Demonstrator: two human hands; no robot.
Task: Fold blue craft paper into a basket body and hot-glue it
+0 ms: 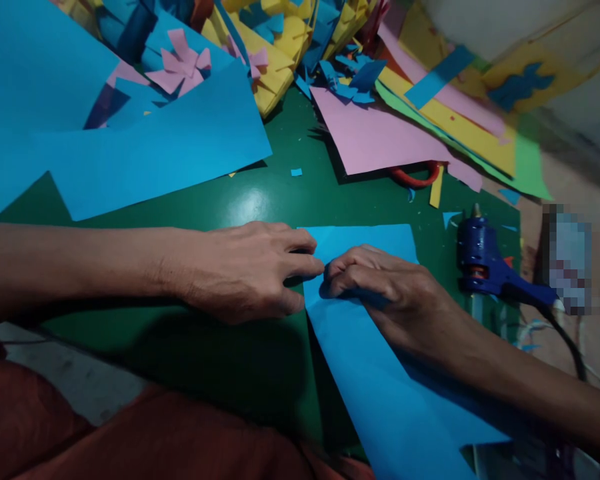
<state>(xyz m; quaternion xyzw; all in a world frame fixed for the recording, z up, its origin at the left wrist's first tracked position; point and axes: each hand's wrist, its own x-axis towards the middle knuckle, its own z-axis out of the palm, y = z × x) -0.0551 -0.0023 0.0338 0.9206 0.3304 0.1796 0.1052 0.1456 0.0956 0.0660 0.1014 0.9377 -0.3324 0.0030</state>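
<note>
A blue sheet of paper (365, 360) lies along the near right part of the green table and hangs past its front edge. Across its upper part, my right hand (385, 283) is closed, fingers curled down against the paper; what its fingertips grip is partly hidden. My left hand (250, 270) lies palm down with fingers stretched and slightly apart, their tips at the sheet's left edge and almost meeting my right hand.
Larger blue paper (165, 160) covers the far left of the green table (260, 200). Behind are paper flowers (183, 67), pink paper (380, 133) over red-handled scissors (417, 179), and stacked coloured sheets. A blue glue gun (477, 250) with a cord lies right, among paper scraps.
</note>
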